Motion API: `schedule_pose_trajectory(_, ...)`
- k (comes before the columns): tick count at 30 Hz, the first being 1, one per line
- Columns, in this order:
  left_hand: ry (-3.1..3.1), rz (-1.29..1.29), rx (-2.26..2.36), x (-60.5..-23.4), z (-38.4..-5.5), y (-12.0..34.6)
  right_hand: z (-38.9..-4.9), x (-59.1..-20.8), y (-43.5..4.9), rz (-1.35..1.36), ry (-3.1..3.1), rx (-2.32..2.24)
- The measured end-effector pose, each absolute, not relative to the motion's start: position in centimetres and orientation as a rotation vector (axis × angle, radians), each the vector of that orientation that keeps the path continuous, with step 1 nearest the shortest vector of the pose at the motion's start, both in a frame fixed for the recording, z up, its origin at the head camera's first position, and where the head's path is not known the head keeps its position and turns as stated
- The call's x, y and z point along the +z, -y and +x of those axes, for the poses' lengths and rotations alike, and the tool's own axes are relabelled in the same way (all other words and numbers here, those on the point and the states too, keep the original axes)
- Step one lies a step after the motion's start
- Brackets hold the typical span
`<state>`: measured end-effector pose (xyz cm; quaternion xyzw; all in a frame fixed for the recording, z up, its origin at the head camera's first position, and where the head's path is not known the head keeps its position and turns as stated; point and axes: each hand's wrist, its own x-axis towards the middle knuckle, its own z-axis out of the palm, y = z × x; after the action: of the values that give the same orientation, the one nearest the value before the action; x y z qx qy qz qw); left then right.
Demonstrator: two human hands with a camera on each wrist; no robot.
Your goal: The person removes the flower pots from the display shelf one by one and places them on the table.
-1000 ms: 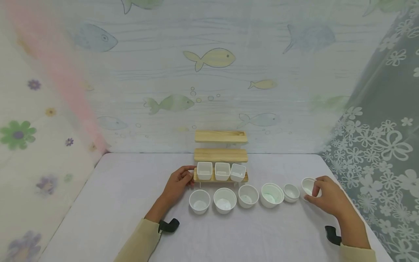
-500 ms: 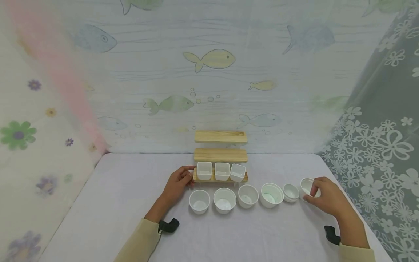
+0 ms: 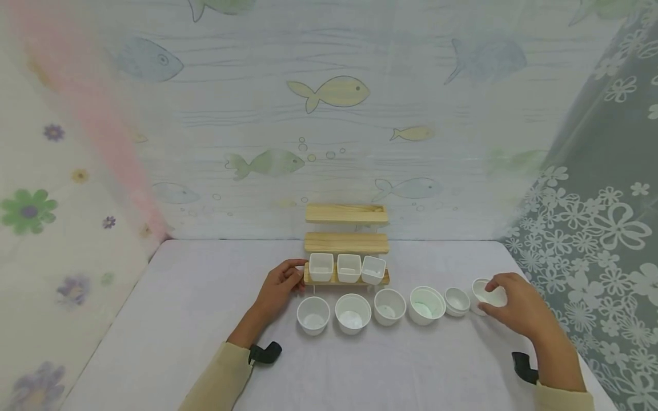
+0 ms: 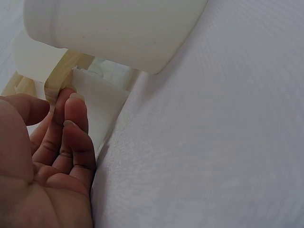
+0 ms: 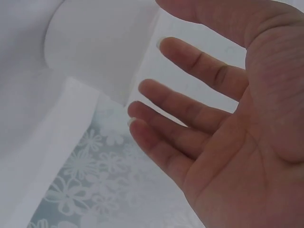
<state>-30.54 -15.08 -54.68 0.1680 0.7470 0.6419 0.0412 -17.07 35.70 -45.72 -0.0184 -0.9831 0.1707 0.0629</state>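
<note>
At the centre of the head view stands a tiered wooden rack (image 3: 346,244), three white square cups (image 3: 349,268) on its lowest tier. My left hand (image 3: 278,290) pinches the left end of that tier between thumb and fingers; the left wrist view shows the board's end (image 4: 58,78) at the fingertips. On the right, my right hand (image 3: 519,305) hovers over the rightmost round white cup (image 3: 479,295), thumb and fingers spread apart. In the right wrist view the fingers (image 5: 175,107) are loosely extended, with the cup's side (image 5: 97,45) just beyond them.
Several round white cups (image 3: 352,314) form a row in front of the rack, reaching right to a smaller cup (image 3: 457,301). A white cloth (image 3: 360,371) covers the table. Behind hangs a fish-print curtain (image 3: 329,177); a grey floral one (image 3: 581,228) borders the right side.
The rightmost cup has shifted slightly left, then my right hand has let go of its rim and opened. My left hand has kept its place on the rack.
</note>
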Motion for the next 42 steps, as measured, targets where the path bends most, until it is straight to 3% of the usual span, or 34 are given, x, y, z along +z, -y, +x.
schedule_pose_trajectory(42,-2.306,0.5,1.948,-54.5,-30.4,15.1,-18.0,-43.3,-28.5,0.227,2.812,0.577)
